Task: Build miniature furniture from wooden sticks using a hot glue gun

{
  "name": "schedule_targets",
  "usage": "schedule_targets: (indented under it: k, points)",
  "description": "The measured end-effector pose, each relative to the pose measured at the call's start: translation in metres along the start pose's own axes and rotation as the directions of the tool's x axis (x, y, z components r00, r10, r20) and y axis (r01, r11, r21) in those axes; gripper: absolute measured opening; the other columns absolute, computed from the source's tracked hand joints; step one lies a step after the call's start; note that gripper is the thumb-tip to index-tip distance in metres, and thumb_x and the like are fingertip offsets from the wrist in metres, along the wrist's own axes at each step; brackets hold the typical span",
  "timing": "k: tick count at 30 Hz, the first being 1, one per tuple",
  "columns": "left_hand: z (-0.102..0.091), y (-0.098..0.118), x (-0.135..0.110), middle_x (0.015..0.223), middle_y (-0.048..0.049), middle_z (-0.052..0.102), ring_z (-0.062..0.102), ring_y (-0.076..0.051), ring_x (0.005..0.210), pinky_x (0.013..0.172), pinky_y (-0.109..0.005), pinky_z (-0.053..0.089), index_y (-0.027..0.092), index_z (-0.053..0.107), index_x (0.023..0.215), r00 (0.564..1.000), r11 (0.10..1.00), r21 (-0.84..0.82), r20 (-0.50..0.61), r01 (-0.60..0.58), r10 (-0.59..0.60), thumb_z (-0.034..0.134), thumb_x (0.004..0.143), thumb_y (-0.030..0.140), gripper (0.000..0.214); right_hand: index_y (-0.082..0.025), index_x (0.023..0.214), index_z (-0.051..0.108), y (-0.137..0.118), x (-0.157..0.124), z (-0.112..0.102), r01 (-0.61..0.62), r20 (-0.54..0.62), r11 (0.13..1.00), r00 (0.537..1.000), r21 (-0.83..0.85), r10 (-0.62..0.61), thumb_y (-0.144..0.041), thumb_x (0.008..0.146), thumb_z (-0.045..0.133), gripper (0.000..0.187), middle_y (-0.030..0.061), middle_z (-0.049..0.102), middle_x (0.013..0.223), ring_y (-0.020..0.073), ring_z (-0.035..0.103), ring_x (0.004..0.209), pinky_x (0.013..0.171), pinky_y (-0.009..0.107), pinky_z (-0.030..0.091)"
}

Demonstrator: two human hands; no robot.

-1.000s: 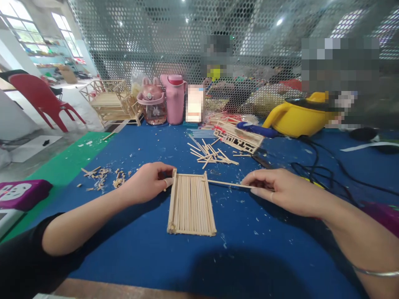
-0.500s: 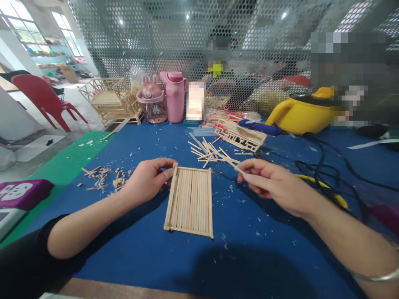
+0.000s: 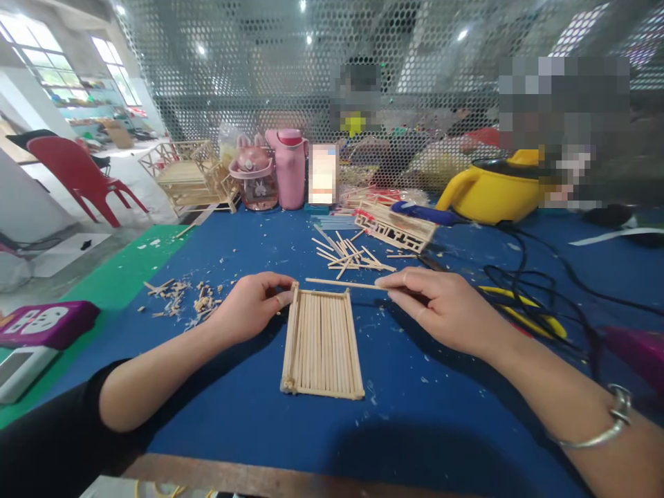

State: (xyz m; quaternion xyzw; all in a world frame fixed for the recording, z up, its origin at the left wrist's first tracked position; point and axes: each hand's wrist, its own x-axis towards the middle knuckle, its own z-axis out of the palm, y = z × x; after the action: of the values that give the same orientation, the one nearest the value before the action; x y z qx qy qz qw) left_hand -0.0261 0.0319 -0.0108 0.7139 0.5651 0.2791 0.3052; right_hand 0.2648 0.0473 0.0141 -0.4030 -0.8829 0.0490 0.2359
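Observation:
My left hand (image 3: 259, 304) pinches the far left corner of a small wooden stick panel (image 3: 324, 344), which lies on the blue tabletop. Slim round sticks fill the panel side by side, with a raised edge along its left. Between thumb and fingertips, my right hand (image 3: 430, 297) grips one thin wooden stick (image 3: 342, 282) by its right end. That stick points left, nearly level, above the panel's far edge; whether it touches the panel I cannot tell. Beyond it lies a loose pile of wooden sticks (image 3: 345, 254).
Broken stick bits (image 3: 173, 297) lie at left. Behind stand a pink bottle (image 3: 290, 169), a pixelated phone (image 3: 322, 173), a stick-built lattice piece (image 3: 397, 225) and a yellow pot (image 3: 498, 190). Black cables (image 3: 523, 270) curl at right. A perforated metal screen (image 3: 249, 62) rises behind.
My right hand has moved left and turned the stick from pointing up toward the pile to lying nearly level over the panel's far edge. My left hand keeps its hold.

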Motion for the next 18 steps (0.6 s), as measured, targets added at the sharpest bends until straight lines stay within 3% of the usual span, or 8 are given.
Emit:
schedule_targets:
  k: [11, 18]
  points:
    - [0.000, 0.000, -0.002, 0.097, -0.0046, 0.073, 0.063, -0.020, 0.078, 0.072, -0.031, 0.048, 0.020, 0.067, 0.113, 0.999, 0.999, -0.042, 0.050, 0.014, -0.012, 0.053, 0.083, 0.039, 0.039, -0.024, 0.098, 0.070, -0.005, 0.005, 0.011, 0.015, 0.013, 0.999, 1.000, -0.035, -0.015, -0.021, 0.086, 0.048, 0.025, 0.0028, 0.072, 0.095, 0.0188, 0.067, 0.087, 0.077, 0.033, 0.052]
    - [0.001, 0.001, -0.002, 0.099, -0.0041, 0.073, 0.064, -0.022, 0.087, 0.082, -0.033, 0.048, 0.019, 0.068, 0.111, 0.998, 0.999, -0.037, 0.057, 0.004, -0.002, 0.052, 0.083, 0.039, 0.038, -0.025, 0.099, 0.071, -0.006, 0.007, 0.015, -0.032, 0.044, 0.998, 0.998, -0.048, 0.034, -0.029, 0.089, 0.049, 0.025, 0.0009, 0.073, 0.098, 0.0191, 0.067, 0.090, 0.079, 0.033, 0.052]
